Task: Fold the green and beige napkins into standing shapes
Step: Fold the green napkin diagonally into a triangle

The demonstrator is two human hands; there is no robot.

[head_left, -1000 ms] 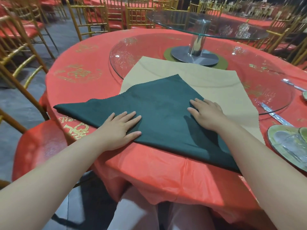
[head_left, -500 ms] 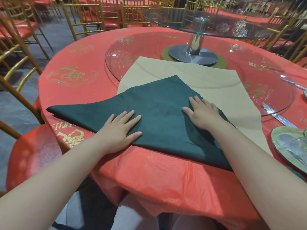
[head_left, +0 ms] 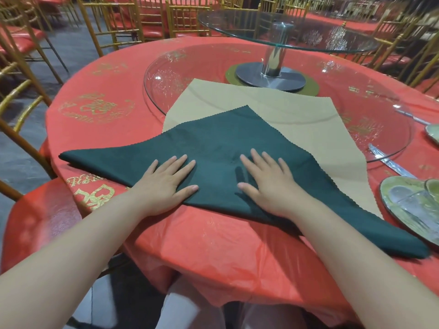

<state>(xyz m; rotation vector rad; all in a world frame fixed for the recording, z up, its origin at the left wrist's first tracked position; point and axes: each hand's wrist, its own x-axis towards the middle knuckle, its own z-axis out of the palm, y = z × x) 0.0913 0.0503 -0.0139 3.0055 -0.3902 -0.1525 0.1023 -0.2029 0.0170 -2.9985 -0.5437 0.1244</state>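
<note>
A dark green napkin (head_left: 213,143), folded into a flat triangle, lies at the near edge of the round table with its point away from me. Under it a beige napkin (head_left: 297,119) lies spread flat, partly over the glass disc. My left hand (head_left: 164,184) presses flat on the green napkin near its folded front edge, fingers straight. My right hand (head_left: 268,184) lies flat on the green cloth just right of the left hand, fingers straight and spread. Neither hand grips the cloth.
The table wears a red cloth (head_left: 99,129) with gold prints. A glass disc (head_left: 356,96) and a raised glass turntable on a steel post (head_left: 275,55) stand behind the napkins. A green plate with a glass (head_left: 408,203) and cutlery (head_left: 389,162) lie right. Gold chairs (head_left: 21,100) surround the table.
My right hand has slid left along the green napkin, toward my left hand. The left hand has stayed in place. The napkins have kept their shape.
</note>
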